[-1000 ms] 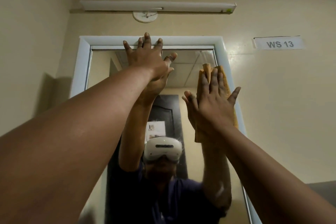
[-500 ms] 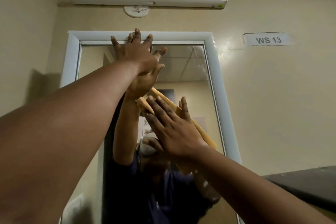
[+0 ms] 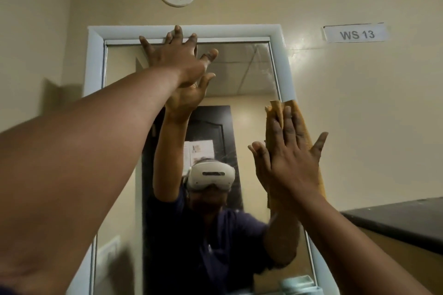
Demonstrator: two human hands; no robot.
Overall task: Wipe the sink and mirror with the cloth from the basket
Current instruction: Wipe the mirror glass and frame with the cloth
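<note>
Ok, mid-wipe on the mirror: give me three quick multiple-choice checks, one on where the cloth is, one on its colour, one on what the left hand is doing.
1. Where on the mirror is the cloth?
A. at the right edge, overlapping the frame
B. at the top left corner
C. hanging off the bottom edge

2. What colour is the cloth?
A. blue
B. orange-tan
C. white

3. What is the left hand doing?
A. gripping a second cloth
B. hanging away from the wall
C. spread flat and empty at the top of the mirror

Answers:
1 A: the right hand presses the cloth flat against the glass beside the pale frame, and its upper corner covers part of that frame.
2 B: the fabric that shows above and beside the fingers is orange-tan.
3 C: the fingers are splayed, the tips reach the top frame, and nothing is held.
</note>
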